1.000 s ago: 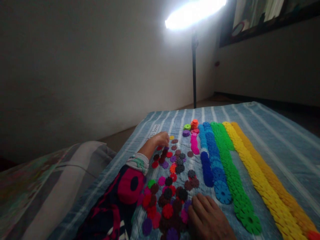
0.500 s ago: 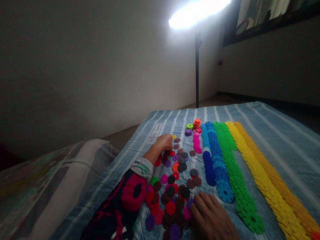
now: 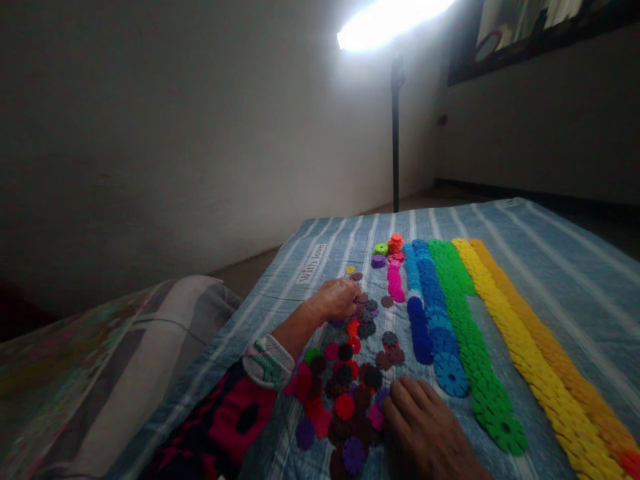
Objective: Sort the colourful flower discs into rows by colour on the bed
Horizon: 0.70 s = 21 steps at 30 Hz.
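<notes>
Notched plastic discs in brown, red, purple, black and pink lie loose in a mixed pile (image 3: 344, 405) on the striped blue cloth (image 3: 565, 267). My left hand (image 3: 340, 298) reaches over the pile's far end, its fingers closed on the brown discs; what they hold is hidden. Near the pile's right edge, my right hand (image 3: 425, 427) rests with fingers curled down beside a purple disc, their tips hidden. Right of the pile run overlapping rows of discs: pink (image 3: 396, 281), dark blue (image 3: 419, 331), blue (image 3: 440, 333), green (image 3: 480, 373), yellow (image 3: 520, 343) and orange (image 3: 555, 353).
Small stacks of orange-red (image 3: 395, 243), light green (image 3: 381, 249) and purple discs (image 3: 379, 261) stand at the far end. Behind the cloth is a lit lamp (image 3: 390, 25) on a black pole (image 3: 395, 140). Folded grey-and-white fabric (image 3: 185, 307) lies at the left.
My left hand has moved right and slightly nearer, from beside the yellow disc onto the brown discs. My right hand has barely moved. The view has shifted slightly.
</notes>
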Tool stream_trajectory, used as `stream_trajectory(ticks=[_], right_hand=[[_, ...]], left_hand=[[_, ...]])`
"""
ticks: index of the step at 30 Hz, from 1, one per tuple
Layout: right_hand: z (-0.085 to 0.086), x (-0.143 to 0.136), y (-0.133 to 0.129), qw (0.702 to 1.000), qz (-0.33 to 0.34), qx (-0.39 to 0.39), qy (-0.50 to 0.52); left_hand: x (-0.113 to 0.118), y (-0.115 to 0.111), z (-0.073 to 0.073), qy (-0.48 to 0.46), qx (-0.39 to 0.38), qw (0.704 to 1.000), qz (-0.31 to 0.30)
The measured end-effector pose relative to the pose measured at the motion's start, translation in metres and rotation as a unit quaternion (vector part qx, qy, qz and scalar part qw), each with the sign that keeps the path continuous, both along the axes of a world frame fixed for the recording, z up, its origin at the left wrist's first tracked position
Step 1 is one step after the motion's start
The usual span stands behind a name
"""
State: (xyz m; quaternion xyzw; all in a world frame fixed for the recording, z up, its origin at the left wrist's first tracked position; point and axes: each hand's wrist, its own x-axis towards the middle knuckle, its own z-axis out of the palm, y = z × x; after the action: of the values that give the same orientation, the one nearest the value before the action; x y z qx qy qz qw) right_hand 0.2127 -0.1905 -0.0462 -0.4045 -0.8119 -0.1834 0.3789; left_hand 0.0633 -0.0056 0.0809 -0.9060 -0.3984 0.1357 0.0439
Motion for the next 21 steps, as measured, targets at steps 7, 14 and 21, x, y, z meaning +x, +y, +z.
stream_trajectory(ticks=[7,14,21], right_hand=[[0.004,-0.001,0.0,1.0,0.005,-0.011,0.015],[0.003,-0.001,0.0,1.0,0.0,0.0,0.009],[0.004,-0.001,-0.001,1.0,0.001,-0.009,0.005]], left_hand=[[-0.014,0.008,-0.01,-0.018,0.056,0.994,0.096],[-0.026,0.015,-0.014,-0.113,0.093,0.981,0.127],[-0.026,0.004,-0.017,-0.083,-0.01,0.996,0.01]])
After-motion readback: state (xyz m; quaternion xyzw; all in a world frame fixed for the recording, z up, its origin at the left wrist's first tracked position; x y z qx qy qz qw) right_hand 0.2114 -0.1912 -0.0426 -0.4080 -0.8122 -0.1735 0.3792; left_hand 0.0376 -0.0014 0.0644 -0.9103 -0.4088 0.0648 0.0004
